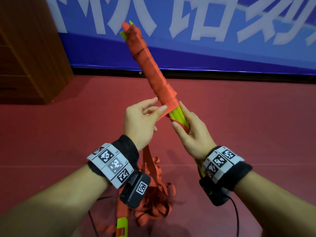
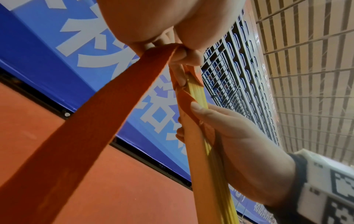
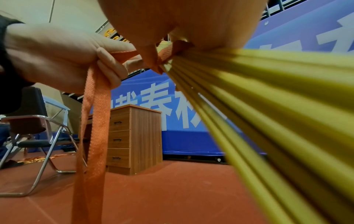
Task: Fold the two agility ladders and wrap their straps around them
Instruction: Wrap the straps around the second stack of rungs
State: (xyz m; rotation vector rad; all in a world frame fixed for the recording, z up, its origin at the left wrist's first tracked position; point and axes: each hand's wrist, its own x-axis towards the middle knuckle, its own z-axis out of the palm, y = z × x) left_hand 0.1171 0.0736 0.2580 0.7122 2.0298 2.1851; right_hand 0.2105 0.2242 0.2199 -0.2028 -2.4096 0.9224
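Wrapping the first ladder is well advanced, judging from the head view: the bundle of yellow-green rungs (image 1: 178, 116) is held up in the air, tilted toward 11 o'clock, and the orange strap (image 1: 150, 65) already covers it in tight turns from the far tip down almost to the hands. Only a short bare part of the rungs shows, just above the right hand, so I judge that a few turns are left here.

The second ladder (image 1: 122, 223) lies on the red floor (image 1: 51, 134) at 6 o'clock, below the wrists. A loose heap of strap (image 1: 159, 199) lies beside it, so this one seems not yet wrapped, though I cannot tell whether its rungs are folded together.

The left hand (image 1: 138, 124) pinches the free strap between thumb and forefinger just at the last turn, at 9 o'clock of the bundle; the strap then hangs down past the wrist toward the floor. The right hand (image 1: 193, 132) has its fingers curled round the lower end of the rungs, with the thumb laid along them, pointing up the bundle.
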